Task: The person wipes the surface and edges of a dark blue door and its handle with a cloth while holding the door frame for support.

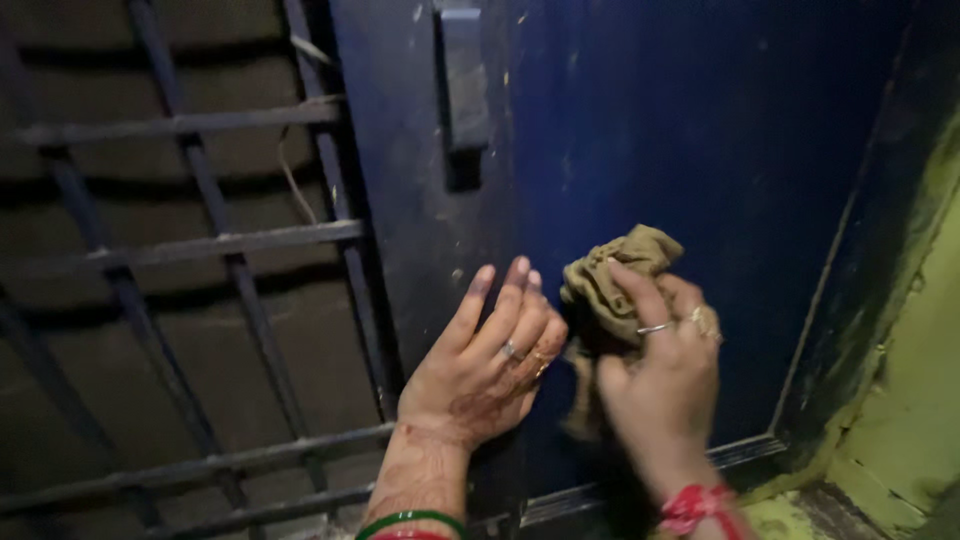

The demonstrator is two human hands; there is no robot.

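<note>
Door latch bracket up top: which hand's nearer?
Left. The left hand lies flat on the blue door just below the latch bracket; the right hand, gripping the cloth, sits farther right.

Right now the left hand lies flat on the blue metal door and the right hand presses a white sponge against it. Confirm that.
Not quite. The head view shows the right hand gripping a crumpled olive-brown cloth, not a white sponge, and pressing it against the blue metal door. The rest holds: the left hand lies flat on the door.

Metal grille point(180, 240) (barred, dark) beside yellow-green wall point(915, 400).
</note>
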